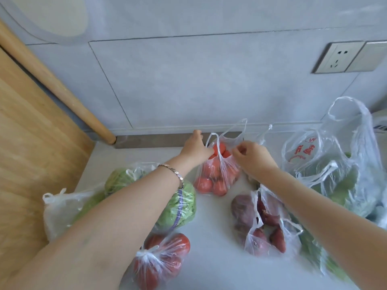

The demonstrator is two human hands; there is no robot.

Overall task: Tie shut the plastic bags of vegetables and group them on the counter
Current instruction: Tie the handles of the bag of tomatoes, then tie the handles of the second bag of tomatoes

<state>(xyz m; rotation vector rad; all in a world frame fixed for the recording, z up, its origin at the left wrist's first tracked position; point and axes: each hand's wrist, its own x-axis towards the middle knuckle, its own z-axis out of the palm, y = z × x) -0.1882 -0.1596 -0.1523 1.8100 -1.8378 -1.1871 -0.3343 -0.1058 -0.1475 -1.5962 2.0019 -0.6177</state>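
An open clear bag of orange-red tomatoes (213,176) stands at the back of the white counter (209,258), its handles up. My left hand (195,148) reaches to the bag's left handle at its mouth. My right hand (252,158) pinches the right handle. A tied bag of red tomatoes (161,260) lies near the front. Under my left arm sit a bag of leafy greens (180,206) and a tied bag with a green vegetable (69,208). An open bag of purple-red vegetables (261,222) lies beneath my right arm.
A large open printed bag of green vegetables (335,170) fills the right side. A wooden board (31,153) and a rolling pin (62,91) lean at the left. A tiled wall with a socket (339,57) closes off the back.
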